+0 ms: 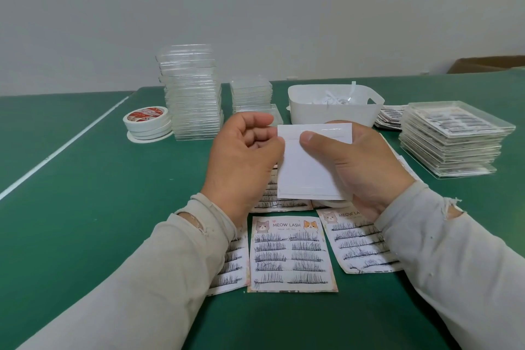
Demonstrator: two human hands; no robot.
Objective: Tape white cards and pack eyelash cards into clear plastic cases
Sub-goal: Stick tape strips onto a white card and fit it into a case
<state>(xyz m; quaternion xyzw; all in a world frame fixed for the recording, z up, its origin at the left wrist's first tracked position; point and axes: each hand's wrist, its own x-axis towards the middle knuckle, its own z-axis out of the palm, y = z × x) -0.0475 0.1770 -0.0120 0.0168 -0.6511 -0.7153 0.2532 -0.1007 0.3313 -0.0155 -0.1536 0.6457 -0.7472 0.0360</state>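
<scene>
The left hand [244, 156] pinches the left edge of the white card [309, 167], held upright above the table [99, 179] between both hands. The right hand [358, 167] grips its right side, thumb pressed on the face. Eyelash cards [291, 253] lie beneath, toward the near edge.

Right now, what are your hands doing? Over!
Both hands up, left hand and right hand pinching the white card. Tape strips on it. Eyelash cards wait below. Nothing in the way.
</scene>
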